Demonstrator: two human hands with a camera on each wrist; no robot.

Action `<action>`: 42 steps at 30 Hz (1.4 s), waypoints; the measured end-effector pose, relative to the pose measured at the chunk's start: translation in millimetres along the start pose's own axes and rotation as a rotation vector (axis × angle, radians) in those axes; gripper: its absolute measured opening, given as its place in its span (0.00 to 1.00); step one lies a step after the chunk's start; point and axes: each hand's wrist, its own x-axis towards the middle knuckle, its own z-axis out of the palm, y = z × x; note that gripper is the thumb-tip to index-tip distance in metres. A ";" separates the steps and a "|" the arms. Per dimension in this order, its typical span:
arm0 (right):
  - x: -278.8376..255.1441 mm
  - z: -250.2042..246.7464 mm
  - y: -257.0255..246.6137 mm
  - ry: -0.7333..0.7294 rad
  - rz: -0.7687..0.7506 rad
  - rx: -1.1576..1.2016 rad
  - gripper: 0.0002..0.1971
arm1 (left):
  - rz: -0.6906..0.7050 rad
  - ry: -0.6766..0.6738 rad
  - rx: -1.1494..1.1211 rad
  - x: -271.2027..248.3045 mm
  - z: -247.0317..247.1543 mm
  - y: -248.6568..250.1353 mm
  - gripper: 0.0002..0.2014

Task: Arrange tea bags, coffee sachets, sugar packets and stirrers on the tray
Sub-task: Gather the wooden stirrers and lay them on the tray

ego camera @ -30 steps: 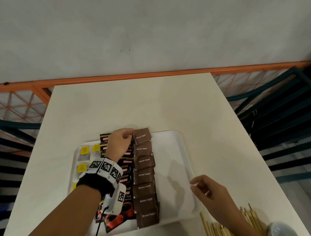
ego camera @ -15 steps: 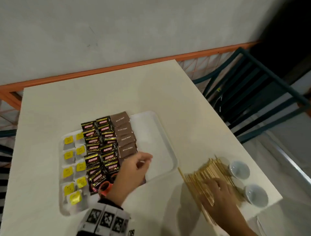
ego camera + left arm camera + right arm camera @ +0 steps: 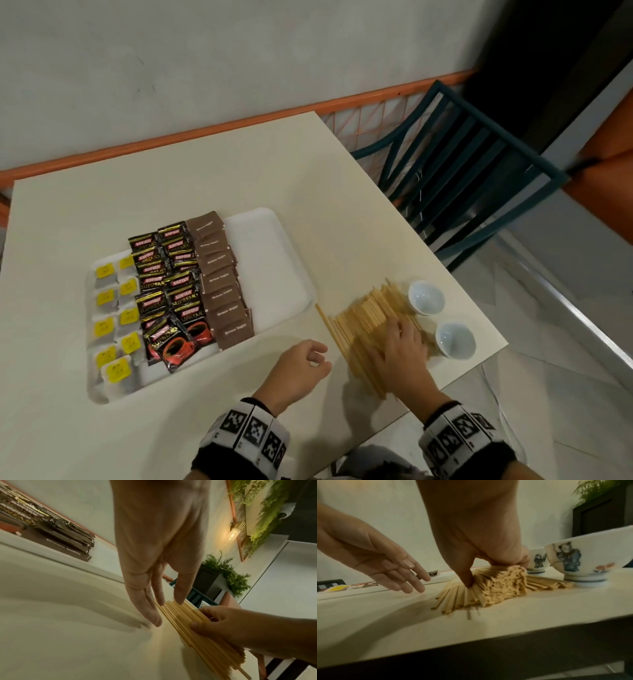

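Note:
A white tray [image 3: 274,267] holds tea bags [image 3: 106,298] with yellow tags on its left, black coffee sachets [image 3: 164,281] in the middle and a column of brown sugar packets [image 3: 219,274]; its right part is bare. Wooden stirrers [image 3: 363,318] lie in a pile on the table right of the tray. My right hand [image 3: 399,337] lies over the pile, with the thumb and curled fingers gripping a bundle of stirrers [image 3: 503,588]. My left hand [image 3: 317,358] hovers between tray and pile, holding nothing. Its straight fingers [image 3: 156,620] reach the pile's left edge.
Two small white painted bowls [image 3: 426,297] [image 3: 455,339] stand just right of the stirrers, near the table's right edge. A teal slatted chair [image 3: 462,164] stands beyond that edge. The table's front edge runs close under my right wrist.
My left hand has come off the sugar packets on the tray and moved right to the stirrers. My right hand has moved onto the pile and closed on it. The view swung right.

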 end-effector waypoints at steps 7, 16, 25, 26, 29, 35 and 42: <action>13.3 -2.0 -3.0 -0.069 -0.085 -0.049 0.16 | 0.002 0.083 -0.010 -0.9 21.9 16.8 0.15; 26.3 -30.5 2.6 -0.162 -0.137 0.235 0.13 | 0.010 0.183 -0.147 5.8 30.9 33.6 0.25; 9.5 -47.3 -38.5 -0.052 -0.534 0.377 0.14 | 0.009 0.160 -0.762 10.9 31.4 74.5 0.40; 7.3 -43.3 -44.7 -0.034 -0.582 0.350 0.15 | 0.007 0.198 -0.819 9.7 30.2 76.9 0.32; 2.5 -36.5 -57.7 -0.025 -0.605 0.380 0.19 | 0.012 0.318 -0.935 5.3 25.8 77.7 0.17; -2.4 -33.7 -59.2 -0.066 -0.646 0.539 0.25 | 0.030 0.495 -1.068 -0.9 22.0 72.5 0.08; -4.1 -30.3 -36.8 -0.213 -0.682 0.572 0.37 | -0.005 0.678 -1.314 -5.6 -8.1 47.4 0.06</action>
